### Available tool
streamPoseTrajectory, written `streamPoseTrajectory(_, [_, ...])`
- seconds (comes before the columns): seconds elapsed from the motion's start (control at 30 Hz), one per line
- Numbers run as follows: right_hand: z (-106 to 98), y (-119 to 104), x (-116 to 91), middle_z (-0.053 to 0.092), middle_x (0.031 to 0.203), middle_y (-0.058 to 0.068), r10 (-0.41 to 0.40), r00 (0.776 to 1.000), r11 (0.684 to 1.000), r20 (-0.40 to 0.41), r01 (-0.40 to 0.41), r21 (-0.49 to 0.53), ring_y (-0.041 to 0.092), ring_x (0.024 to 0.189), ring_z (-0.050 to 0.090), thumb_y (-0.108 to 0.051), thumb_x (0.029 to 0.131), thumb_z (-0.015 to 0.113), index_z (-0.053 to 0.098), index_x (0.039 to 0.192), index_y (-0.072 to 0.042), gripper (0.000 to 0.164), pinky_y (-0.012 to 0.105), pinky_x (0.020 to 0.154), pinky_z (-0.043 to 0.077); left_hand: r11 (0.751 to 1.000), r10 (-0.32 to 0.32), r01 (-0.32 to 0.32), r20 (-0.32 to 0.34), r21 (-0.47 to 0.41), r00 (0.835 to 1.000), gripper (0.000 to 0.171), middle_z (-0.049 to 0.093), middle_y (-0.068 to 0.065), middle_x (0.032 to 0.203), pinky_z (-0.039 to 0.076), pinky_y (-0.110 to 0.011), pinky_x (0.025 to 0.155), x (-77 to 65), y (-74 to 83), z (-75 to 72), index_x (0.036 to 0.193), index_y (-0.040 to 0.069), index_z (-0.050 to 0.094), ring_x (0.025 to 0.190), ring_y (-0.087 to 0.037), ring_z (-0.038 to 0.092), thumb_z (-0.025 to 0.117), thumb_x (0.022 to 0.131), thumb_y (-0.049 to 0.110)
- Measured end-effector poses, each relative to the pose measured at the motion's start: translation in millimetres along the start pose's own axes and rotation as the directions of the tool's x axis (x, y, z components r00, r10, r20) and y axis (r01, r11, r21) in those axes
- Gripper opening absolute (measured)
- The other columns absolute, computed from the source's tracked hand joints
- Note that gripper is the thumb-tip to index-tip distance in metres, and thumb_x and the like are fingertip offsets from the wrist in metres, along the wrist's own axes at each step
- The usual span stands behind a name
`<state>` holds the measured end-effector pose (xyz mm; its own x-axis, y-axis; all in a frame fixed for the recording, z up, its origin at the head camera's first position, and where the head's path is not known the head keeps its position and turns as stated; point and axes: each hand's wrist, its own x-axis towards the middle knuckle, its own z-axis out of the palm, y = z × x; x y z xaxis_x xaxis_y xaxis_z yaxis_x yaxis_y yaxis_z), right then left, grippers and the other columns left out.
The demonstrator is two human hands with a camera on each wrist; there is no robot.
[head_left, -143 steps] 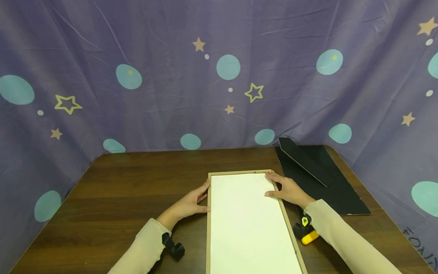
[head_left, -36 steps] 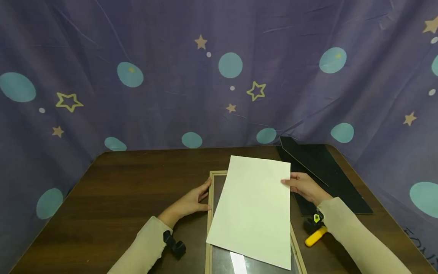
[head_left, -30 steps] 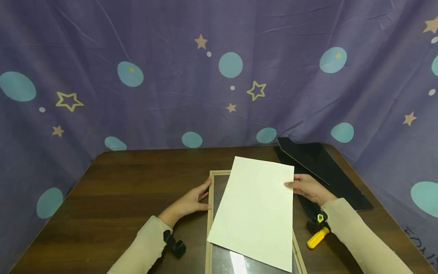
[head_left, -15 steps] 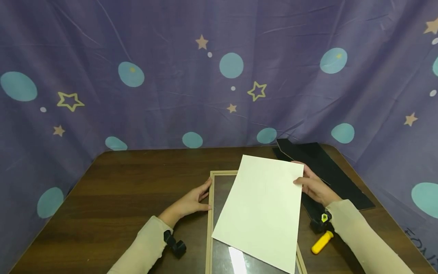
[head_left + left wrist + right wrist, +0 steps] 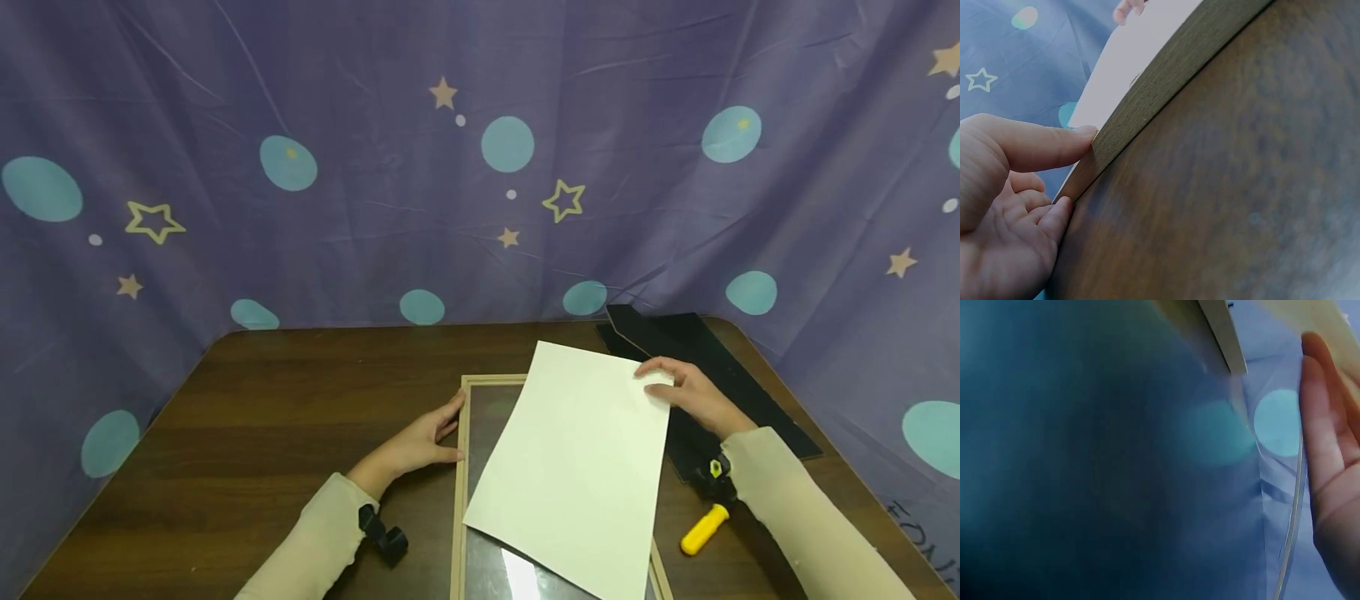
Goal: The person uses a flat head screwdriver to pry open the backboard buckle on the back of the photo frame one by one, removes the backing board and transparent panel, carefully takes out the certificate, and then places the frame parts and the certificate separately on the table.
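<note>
A pale wooden picture frame (image 5: pixel 459 517) lies on the table with a clear, glossy pane (image 5: pixel 487 417) inside it. Over the pane a white sheet (image 5: pixel 577 467) is tilted askew, covering much of the frame's right side. My right hand (image 5: pixel 693 396) holds this sheet by its upper right corner, thumb and finger showing on top; the other fingers are partly hidden. In the right wrist view, fingers (image 5: pixel 1322 412) lie close to the pale sheet. On the other side my left hand (image 5: pixel 412 442) rests against the frame's left edge, thumb (image 5: pixel 1054 147) and fingertips touching its outer side.
Black boards (image 5: pixel 750 400), one propped slantwise over another, lie at the back right of the brown table (image 5: pixel 300 417). A yellow-handled tool (image 5: pixel 705 529) lies below my right wrist, its far end hidden. Behind hangs a purple patterned curtain (image 5: pixel 360 208).
The white sheet was lying flat in the frame and was then lifted out askew. In the last second it has shifted right with my right hand, whose finger now shows on top. My left hand stays put.
</note>
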<state>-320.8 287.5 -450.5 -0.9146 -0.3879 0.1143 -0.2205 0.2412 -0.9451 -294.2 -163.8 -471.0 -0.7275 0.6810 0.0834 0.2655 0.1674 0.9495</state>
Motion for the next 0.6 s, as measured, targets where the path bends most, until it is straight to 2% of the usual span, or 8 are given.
streamPoseTrajectory(0.07, [-4.3, 0.3, -0.9, 0.064, 0.108, 0.000, -0.040, 0.997, 0.998, 0.059, 0.037, 0.043, 0.016, 0.077, 0.065, -0.004, 0.096, 0.047, 0.054, 0.120, 0.007, 0.027, 0.032, 0.064, 0.059, 1.000, 0.006, -0.006, 0.003, 0.005, 1.000, 0.093, -0.007, -0.024, 0.154, 0.018, -0.047, 0.113, -0.1, -0.7, -0.3, 0.146, -0.009, 0.001, 0.142, -0.036, -0.002, 0.066, 0.080, -0.008])
streamPoseTrajectory(0.17, [-12.6, 1.1, -2.7, 0.065, 0.113, -0.001, -0.128, 0.982, 0.984, 0.137, 0.108, 0.141, 0.002, 0.069, 0.057, 0.005, 0.095, 0.032, 0.052, 0.124, 0.010, 0.036, 0.018, 0.057, 0.053, 1.000, 0.010, -0.010, 0.009, 0.010, 1.000, 0.093, -0.007, -0.025, 0.154, 0.018, -0.046, 0.113, 0.1, -1.8, -0.4, 0.146, -0.010, 0.000, 0.141, -0.037, -0.002, 0.067, 0.080, -0.007])
streamPoseTrajectory(0.3, [-23.5, 0.3, -2.9, 0.060, 0.126, 0.002, -0.275, 0.931, 0.933, 0.241, 0.197, 0.303, 0.002, 0.075, 0.058, 0.021, 0.079, 0.021, 0.040, 0.133, 0.014, 0.058, 0.015, 0.062, 0.049, 1.000, 0.008, -0.009, 0.012, 0.015, 1.000, 0.093, -0.007, -0.026, 0.154, 0.018, -0.046, 0.113, 0.2, -1.8, -0.2, 0.146, -0.011, 0.001, 0.141, -0.037, -0.002, 0.067, 0.080, -0.007])
streamPoseTrajectory(0.33, [-25.6, -0.4, -2.8, 0.058, 0.129, 0.004, -0.299, 0.915, 0.916, 0.271, 0.195, 0.351, 0.005, 0.083, 0.059, 0.023, 0.076, 0.019, 0.036, 0.136, 0.015, 0.063, 0.016, 0.067, 0.050, 1.000, 0.006, -0.006, 0.011, 0.017, 1.000, 0.093, -0.007, -0.025, 0.154, 0.018, -0.046, 0.113, 0.2, -1.7, -0.2, 0.146, -0.011, 0.001, 0.141, -0.037, -0.002, 0.067, 0.080, -0.007])
streamPoseTrajectory(0.4, [-28.5, -2.4, -2.7, 0.054, 0.134, 0.006, -0.329, 0.888, 0.895, 0.321, 0.185, 0.405, 0.011, 0.101, 0.060, 0.026, 0.076, 0.019, 0.029, 0.139, 0.016, 0.064, 0.021, 0.081, 0.052, 1.000, 0.002, -0.002, 0.011, 0.022, 1.000, 0.093, -0.007, -0.025, 0.154, 0.018, -0.046, 0.113, 0.0, -1.2, -0.3, 0.146, -0.011, 0.001, 0.141, -0.036, -0.001, 0.067, 0.080, -0.007])
streamPoseTrajectory(0.43, [-29.2, -3.8, -2.9, 0.053, 0.136, 0.006, -0.333, 0.883, 0.896, 0.330, 0.188, 0.402, 0.012, 0.105, 0.060, 0.026, 0.079, 0.020, 0.027, 0.139, 0.016, 0.061, 0.022, 0.085, 0.052, 1.000, -0.001, 0.001, 0.010, 0.024, 1.000, 0.093, -0.007, -0.025, 0.154, 0.018, -0.046, 0.113, -0.1, -1.0, -0.4, 0.146, -0.011, 0.001, 0.141, -0.036, -0.001, 0.067, 0.080, -0.007])
streamPoseTrajectory(0.5, [-29.4, -6.8, -3.8, 0.056, 0.133, 0.005, -0.318, 0.894, 0.913, 0.316, 0.199, 0.355, 0.013, 0.106, 0.060, 0.024, 0.086, 0.027, 0.028, 0.139, 0.016, 0.054, 0.024, 0.086, 0.053, 1.000, -0.004, 0.004, 0.010, 0.027, 1.000, 0.094, -0.007, -0.024, 0.154, 0.018, -0.045, 0.113, -0.6, -0.7, -0.6, 0.146, -0.011, 0.001, 0.141, -0.036, -0.001, 0.067, 0.080, -0.006])
streamPoseTrajectory(0.6, [-26.8, -12.4, -5.5, 0.061, 0.125, 0.000, -0.249, 0.944, 0.962, 0.215, 0.216, 0.169, 0.012, 0.105, 0.062, 0.013, 0.092, 0.044, 0.043, 0.131, 0.014, 0.040, 0.027, 0.083, 0.056, 1.000, -0.005, 0.005, 0.008, 0.030, 1.000, 0.094, -0.007, -0.024, 0.154, 0.019, -0.045, 0.113, -1.0, -0.6, -1.1, 0.146, -0.011, 0.001, 0.141, -0.036, -0.001, 0.068, 0.080, -0.006])
